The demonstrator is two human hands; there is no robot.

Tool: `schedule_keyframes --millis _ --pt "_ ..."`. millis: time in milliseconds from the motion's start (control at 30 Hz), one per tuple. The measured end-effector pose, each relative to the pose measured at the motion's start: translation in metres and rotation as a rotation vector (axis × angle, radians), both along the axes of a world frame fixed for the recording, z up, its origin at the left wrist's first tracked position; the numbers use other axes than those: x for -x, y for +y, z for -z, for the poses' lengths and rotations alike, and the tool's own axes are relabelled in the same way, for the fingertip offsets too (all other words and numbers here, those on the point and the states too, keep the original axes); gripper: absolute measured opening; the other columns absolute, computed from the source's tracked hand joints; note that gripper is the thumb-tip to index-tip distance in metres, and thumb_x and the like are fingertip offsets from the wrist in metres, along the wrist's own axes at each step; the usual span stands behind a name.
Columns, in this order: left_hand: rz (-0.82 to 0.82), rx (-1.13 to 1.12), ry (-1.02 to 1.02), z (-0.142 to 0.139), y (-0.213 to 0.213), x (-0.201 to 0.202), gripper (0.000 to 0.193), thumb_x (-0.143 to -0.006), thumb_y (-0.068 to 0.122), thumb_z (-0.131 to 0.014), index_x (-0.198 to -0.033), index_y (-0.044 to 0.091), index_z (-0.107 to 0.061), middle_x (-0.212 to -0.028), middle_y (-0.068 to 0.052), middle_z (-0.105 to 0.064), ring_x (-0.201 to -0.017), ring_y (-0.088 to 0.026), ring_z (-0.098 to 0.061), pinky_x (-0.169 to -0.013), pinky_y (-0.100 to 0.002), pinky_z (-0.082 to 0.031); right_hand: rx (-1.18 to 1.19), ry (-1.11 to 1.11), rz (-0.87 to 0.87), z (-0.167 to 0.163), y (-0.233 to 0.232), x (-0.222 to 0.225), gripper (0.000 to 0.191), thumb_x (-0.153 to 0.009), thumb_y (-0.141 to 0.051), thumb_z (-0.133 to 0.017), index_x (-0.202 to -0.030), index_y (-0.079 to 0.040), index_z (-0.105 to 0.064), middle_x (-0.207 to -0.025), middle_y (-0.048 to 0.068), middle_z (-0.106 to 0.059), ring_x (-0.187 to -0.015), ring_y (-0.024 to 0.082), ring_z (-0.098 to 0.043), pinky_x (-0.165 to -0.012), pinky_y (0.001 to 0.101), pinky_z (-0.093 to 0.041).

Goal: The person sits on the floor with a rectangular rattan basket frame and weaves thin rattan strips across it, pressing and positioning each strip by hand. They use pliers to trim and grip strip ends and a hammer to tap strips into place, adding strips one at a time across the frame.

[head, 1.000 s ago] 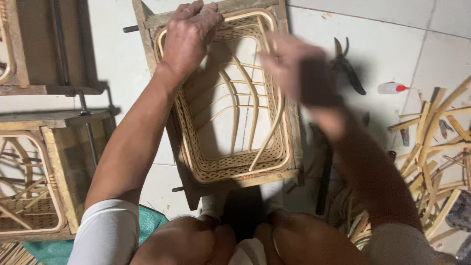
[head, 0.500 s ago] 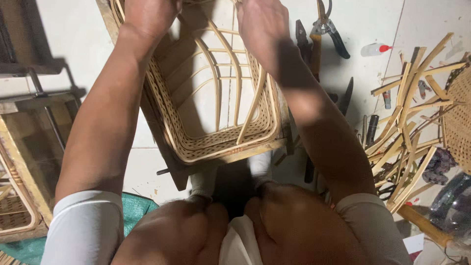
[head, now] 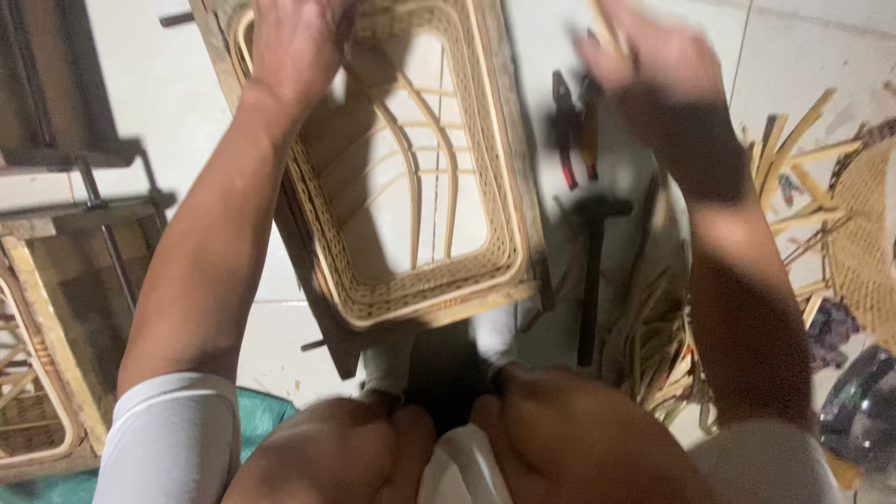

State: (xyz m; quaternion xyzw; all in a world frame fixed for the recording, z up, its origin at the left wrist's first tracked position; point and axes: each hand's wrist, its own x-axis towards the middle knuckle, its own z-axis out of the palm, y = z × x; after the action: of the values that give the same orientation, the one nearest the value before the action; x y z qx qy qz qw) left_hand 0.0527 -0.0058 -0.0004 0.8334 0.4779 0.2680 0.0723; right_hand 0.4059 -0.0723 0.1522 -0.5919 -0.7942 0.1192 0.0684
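head | left hand [head: 294, 47] clamped on rattan frame [head: 411, 289] rim | right hand [head: 658, 65] blurred, grip can't tell, holds thin strip [head: 605, 23] | pliers [head: 565, 126], hammer [head: 593, 271] just below right hand

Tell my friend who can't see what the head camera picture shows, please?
A person's left hand rests on the top of a woven rattan frame lying on a white tiled floor. Their blurred right hand is lifted beside it, holding a thin cane strip. Pliers, a hammer and loose cane pieces lie nearby.
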Motion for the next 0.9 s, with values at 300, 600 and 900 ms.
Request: schedule_keyframes --millis 300,600,900 --pt "0.021 -0.212 0.019 0.007 0.013 -0.001 0.02 -0.098 0.0 -0.073 -0.115 0.008 -0.078 -0.123 -0.014 -0.076 -0.117 -0.038 -0.071 -0.105 -0.056 -0.053 0.384 0.747 -0.131 0.085 0.02 0.092 0.049 -0.104 -0.043 -0.055 -0.123 0.0 -0.07 -0.112 0.015 -0.076 -0.1 0.022 -0.077 -0.087 0.0348 -0.065" --pt "-0.001 -0.108 -0.003 0.012 0.007 0.005 0.023 -0.101 0.008 -0.079 -0.124 0.012 -0.079 -0.133 -0.011 -0.073 -0.127 -0.036 -0.067 -0.111 -0.055 -0.05 0.625 1.541 0.622 0.179 0.08 0.203 0.061 -0.1 -0.049 -0.065 -0.13 0.003 -0.062 -0.106 0.029 -0.065 -0.1 0.034 -0.071 -0.104 0.0536 -0.063" --pt "0.025 -0.093 -0.164 -0.007 -0.014 0.006 0.018 -0.095 0.015 -0.09 -0.113 0.014 -0.083 -0.104 -0.005 -0.067 -0.107 -0.023 -0.062 -0.113 -0.051 -0.044 0.754 1.794 0.478 0.181 0.068 0.179 0.034 -0.097 -0.032 -0.072 -0.112 -0.006 -0.055 -0.111 0.018 -0.072 -0.105 0.031 -0.075 -0.096 0.0515 -0.064"
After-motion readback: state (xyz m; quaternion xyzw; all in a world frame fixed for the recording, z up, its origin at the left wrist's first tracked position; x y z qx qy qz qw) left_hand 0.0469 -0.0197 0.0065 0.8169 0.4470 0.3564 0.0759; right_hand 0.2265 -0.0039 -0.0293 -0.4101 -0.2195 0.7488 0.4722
